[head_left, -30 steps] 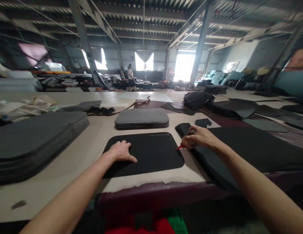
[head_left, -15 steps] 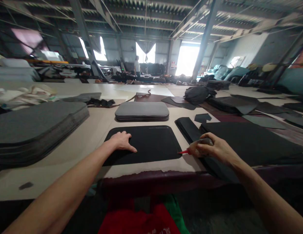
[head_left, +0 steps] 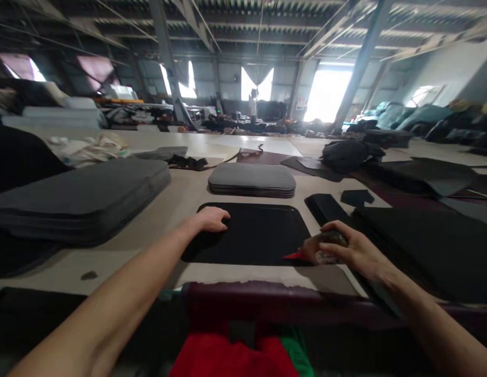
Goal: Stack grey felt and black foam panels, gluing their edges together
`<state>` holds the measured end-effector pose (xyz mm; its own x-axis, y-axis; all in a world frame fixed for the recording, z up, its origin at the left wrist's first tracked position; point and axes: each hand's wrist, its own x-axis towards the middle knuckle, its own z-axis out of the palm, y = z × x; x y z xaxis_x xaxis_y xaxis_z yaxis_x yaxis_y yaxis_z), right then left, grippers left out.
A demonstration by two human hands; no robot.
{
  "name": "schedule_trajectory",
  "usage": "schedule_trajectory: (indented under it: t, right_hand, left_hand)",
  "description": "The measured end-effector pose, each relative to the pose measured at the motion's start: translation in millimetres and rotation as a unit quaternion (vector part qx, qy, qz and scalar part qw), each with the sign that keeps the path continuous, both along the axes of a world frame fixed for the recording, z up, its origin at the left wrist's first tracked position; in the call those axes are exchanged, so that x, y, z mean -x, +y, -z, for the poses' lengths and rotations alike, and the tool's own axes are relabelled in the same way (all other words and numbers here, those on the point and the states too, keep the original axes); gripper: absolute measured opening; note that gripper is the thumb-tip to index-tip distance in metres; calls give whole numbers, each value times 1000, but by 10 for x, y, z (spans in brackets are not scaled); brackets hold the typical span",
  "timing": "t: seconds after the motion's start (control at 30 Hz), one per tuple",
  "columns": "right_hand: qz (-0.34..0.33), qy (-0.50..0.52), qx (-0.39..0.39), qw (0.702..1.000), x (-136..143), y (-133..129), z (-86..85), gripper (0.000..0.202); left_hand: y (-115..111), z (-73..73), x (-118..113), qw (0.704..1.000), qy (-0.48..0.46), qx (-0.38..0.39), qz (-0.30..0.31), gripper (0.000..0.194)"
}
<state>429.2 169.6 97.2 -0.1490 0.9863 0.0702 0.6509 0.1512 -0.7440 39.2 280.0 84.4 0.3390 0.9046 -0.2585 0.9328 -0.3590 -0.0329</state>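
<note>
A black rounded-corner panel (head_left: pixel 259 230) lies flat on the pale table in front of me. My left hand (head_left: pixel 213 219) rests on its left part, thumb apart from the fingers, holding nothing. In my right hand (head_left: pixel 347 246) is a squeeze bottle (head_left: pixel 320 248) with murky brownish contents, tilted so that its red nozzle (head_left: pixel 293 256) points left. The nozzle tip is at the panel's near edge, a little left of the near right corner; whether it touches is too blurred to tell.
Beyond the panel stands a stack of grey rounded pieces (head_left: pixel 251 178). A larger grey stack (head_left: pixel 86 196) is on the left, black sheets (head_left: pixel 419 246) on the right. Dark fabric (head_left: pixel 349 156) lies bunched farther back. A person (head_left: pixel 252 104) stands in the distance.
The view has swung left. My right hand has brought the nozzle from the panel's right edge to the left along its near edge. My left hand stays on the panel's left part.
</note>
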Motion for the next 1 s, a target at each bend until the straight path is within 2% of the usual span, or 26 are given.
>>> schedule_trajectory:
  t: [0.1,0.23,0.47,0.6,0.77,1.0]
  right_hand:
    - [-38,-11,-10,999,241,127,1,40]
    - [-91,-30,-19,995,577,261,-4,39]
    - [-165,-47,-53,984,1190,353,-25,33]
    - [-190,-39,-59,979,1544,377,6,32]
    - [-225,-44,-108,967,1914,387,87,28]
    - [-235,-19,-145,961,2263,349,193,27]
  left_hand:
    - [11,-25,42,1000,-12,6,5,55]
    - [49,-16,81,1000,-26,14,9,60]
    - [81,-9,133,998,-52,34,14,67]
    - [109,31,175,997,-67,37,17,68]
    - [122,56,201,996,-77,39,34,67]
    - [113,57,210,995,-72,29,56,49]
